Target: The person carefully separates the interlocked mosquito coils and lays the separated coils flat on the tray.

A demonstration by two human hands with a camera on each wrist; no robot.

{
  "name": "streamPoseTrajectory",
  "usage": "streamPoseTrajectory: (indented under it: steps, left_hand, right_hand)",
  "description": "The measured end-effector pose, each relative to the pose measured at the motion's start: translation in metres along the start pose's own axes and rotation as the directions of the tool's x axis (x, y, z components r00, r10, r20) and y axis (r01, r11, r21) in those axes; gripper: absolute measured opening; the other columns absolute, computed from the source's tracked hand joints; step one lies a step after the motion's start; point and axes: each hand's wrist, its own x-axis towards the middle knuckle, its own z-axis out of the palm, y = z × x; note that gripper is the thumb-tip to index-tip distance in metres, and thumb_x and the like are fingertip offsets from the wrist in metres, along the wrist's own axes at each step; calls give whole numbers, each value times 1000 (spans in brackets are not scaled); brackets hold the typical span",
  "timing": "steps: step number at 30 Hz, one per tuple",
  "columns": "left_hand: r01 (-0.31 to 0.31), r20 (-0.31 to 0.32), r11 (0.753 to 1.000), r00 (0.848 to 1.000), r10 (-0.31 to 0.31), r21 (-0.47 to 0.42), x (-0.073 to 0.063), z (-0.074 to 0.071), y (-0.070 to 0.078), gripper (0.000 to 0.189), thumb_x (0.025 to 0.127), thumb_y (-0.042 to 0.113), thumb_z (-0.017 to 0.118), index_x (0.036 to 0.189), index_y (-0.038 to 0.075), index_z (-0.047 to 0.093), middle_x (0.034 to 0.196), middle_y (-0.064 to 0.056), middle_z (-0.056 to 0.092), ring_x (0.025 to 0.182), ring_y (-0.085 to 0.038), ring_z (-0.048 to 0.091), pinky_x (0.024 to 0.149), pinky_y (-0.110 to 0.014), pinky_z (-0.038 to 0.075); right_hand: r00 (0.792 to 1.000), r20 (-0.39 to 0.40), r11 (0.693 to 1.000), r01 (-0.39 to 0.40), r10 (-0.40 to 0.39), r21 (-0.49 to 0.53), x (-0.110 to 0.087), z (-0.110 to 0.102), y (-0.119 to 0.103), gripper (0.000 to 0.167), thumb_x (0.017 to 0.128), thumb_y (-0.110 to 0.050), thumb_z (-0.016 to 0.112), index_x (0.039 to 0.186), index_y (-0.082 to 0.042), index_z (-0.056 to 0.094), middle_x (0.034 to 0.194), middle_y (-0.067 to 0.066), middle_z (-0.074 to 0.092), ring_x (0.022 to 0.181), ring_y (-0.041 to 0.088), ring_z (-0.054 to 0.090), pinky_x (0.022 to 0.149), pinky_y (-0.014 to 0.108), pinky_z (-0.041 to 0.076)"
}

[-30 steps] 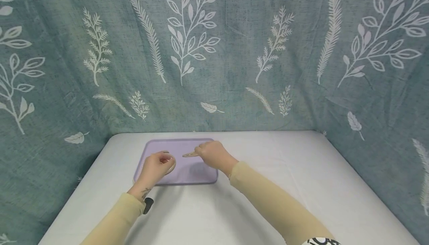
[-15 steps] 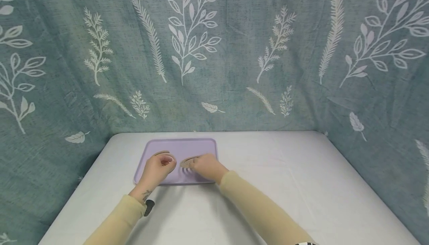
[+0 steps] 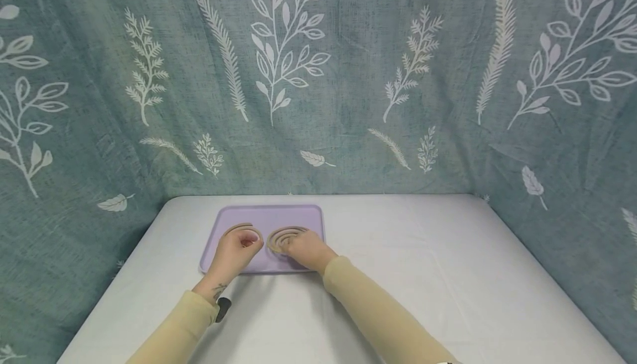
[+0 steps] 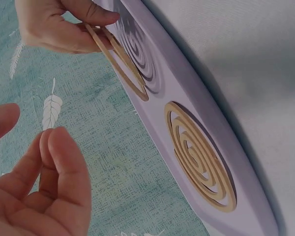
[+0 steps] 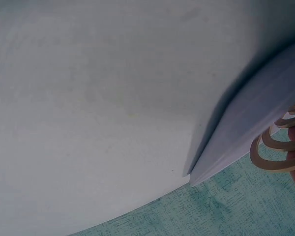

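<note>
Two flat tan spirals, which look like mosquito coils, are at the lilac tray (image 3: pixel 269 214). My left hand (image 3: pixel 236 250) hovers near the left mosquito coil (image 3: pixel 241 224), partly hiding it in the head view. That coil lies flat on the tray in the left wrist view, apart from my bent, relaxed fingers (image 4: pixel 64 162), which hold nothing. Over the tray's right half, my right hand (image 3: pixel 311 249) pinches the other mosquito coil (image 3: pixel 275 240). It is tilted above the tray and casts a spiral shadow. The right wrist view catches only its outer rings (image 5: pixel 273 164) at the edge.
The tray sits on a white-covered table (image 3: pixel 408 253), toward its far left. Behind and at both sides hangs a teal cloth (image 3: pixel 348 87) with white leaf prints. A dark object (image 3: pixel 223 308) shows at the left wrist.
My right hand has come nearer and lower over the tray with its mosquito coil, which has turned from nearly edge-on to showing its spiral face. My left hand has hardly moved.
</note>
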Motion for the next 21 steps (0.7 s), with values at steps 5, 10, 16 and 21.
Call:
streamPoseTrajectory:
  steps: [5, 10, 16, 21]
  left_hand:
    - [17, 4, 1000, 1000, -17, 19, 0, 0, 1, 18, 80, 14, 68, 89, -1, 70, 86, -12, 70, 79, -21, 62, 73, -36, 52]
    - [42, 9, 999, 999, -42, 15, -1, 1, 2, 19, 79, 13, 68, 90, -2, 70, 85, -12, 69, 78, -21, 62, 71, -35, 52]
    - [55, 8, 998, 998, -55, 1, -3, 5, 2, 14, 78, 11, 70, 86, -1, 69, 82, -9, 68, 74, -16, 60, 69, -31, 50]
    - [66, 21, 998, 998, -65, -14, -3, 8, 5, 13, 80, 12, 68, 72, 5, 62, 64, -1, 57, 57, -9, 47, 54, -22, 42]
  right_hand:
    - [997, 75, 1000, 15, -14, -6, 0, 2, 1, 24, 84, -43, 61, 92, -22, 69, 85, -11, 69, 74, 7, 64, 70, 22, 53]
    - [984, 179, 1000, 16, -14, -12, -2, 0, 0, 27, 87, -47, 54, 95, -26, 70, 88, -11, 68, 78, 9, 65, 72, 23, 53]
    - [980, 197, 1000, -8, 5, 15, -5, 1, -2, 23, 90, -40, 53, 99, -25, 69, 88, -11, 68, 77, 9, 64, 70, 24, 53]
    - [994, -21, 973, -97, 103, 211, -11, -3, 2, 27, 93, -31, 53, 73, -17, 64, 63, -7, 59, 56, 7, 53, 56, 22, 49]
